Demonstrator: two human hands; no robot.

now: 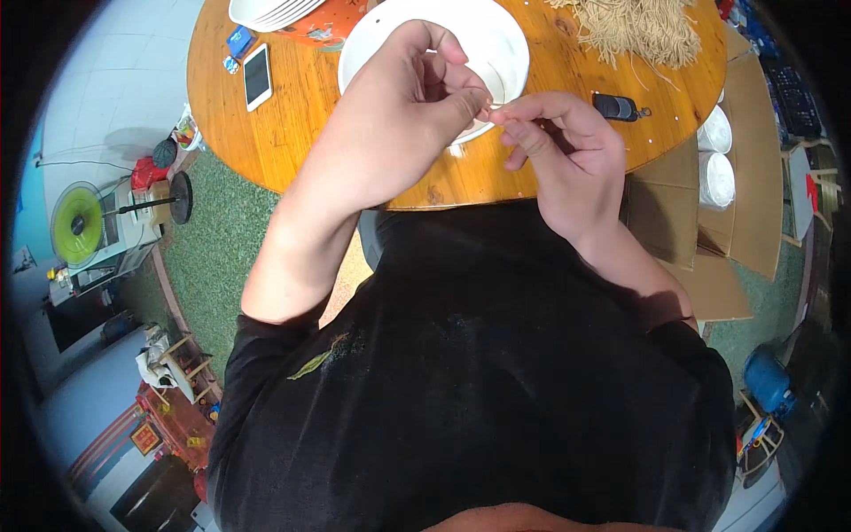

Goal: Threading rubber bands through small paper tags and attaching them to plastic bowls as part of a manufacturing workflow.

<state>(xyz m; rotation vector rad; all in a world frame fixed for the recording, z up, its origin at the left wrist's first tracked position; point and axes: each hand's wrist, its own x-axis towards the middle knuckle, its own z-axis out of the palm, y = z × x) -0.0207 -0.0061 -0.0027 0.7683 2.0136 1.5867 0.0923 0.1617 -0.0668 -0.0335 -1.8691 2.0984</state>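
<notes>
Over the near rim of a white basin [507, 40], my two hands meet fingertip to fingertip. My left hand [408, 111] is turned with its back toward me, its thumb and fingers pinched together. From the right, my right hand [576, 160] comes in with thumb and index finger pressed together, the other fingers curled. Whatever is between the fingertips is too small to make out. The basin stands on a round wooden table [301, 142], and my left hand covers part of it. A bundle of tan strings [640, 34] lies to the right of the basin.
Near the right table edge lies a black key fob [615, 107]. A white phone [257, 78], a small blue packet [239, 40] and stacked white dishes [273, 13] are at the left. Right of the table, an open cardboard box [665, 208] holds white tubs [716, 179]. A fan [78, 223] stands far left.
</notes>
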